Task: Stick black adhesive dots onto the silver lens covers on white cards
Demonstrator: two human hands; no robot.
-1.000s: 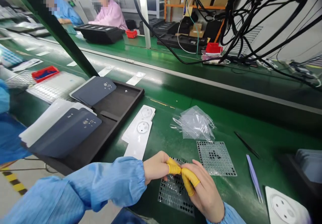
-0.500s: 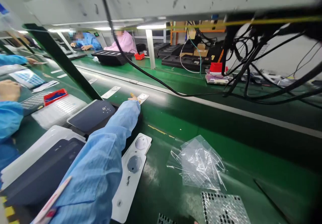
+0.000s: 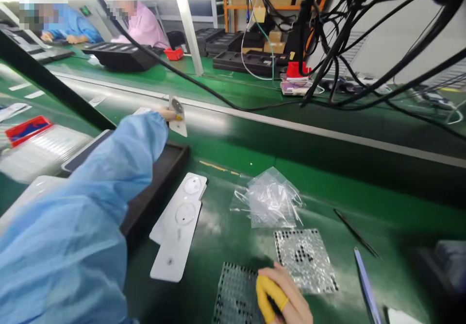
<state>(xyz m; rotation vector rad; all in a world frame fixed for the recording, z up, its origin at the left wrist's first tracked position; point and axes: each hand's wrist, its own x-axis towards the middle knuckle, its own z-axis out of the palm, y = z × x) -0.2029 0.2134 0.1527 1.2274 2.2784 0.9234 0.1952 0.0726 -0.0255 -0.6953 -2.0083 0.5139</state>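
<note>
My left hand [image 3: 170, 115], at the end of an outstretched blue sleeve, grips a small white plate [image 3: 178, 117] with a dark round spot, raised above the far metal strip. At the bottom, my right hand [image 3: 282, 292] wears yellow finger covers; its bent fingers rest at the right edge of a dotted clear sheet [image 3: 235, 292]. What those fingers pinch, if anything, is too hidden to tell. A second dotted sheet [image 3: 306, 261] lies just beyond. Two white plates with round recesses [image 3: 176, 246] overlap on the green table between my hands.
Clear plastic film [image 3: 273, 200] lies mid-table. Black tweezers [image 3: 357, 231] and a lilac tool [image 3: 367, 285] are at the right. A dark tray [image 3: 160, 183] sits under my left arm. A black cable [image 3: 204, 86] hangs across the view. Two people work across the line.
The small white plate has come up off the far surface in my left hand. My right hand has come into view at the bottom. The camera view has shifted right and down.
</note>
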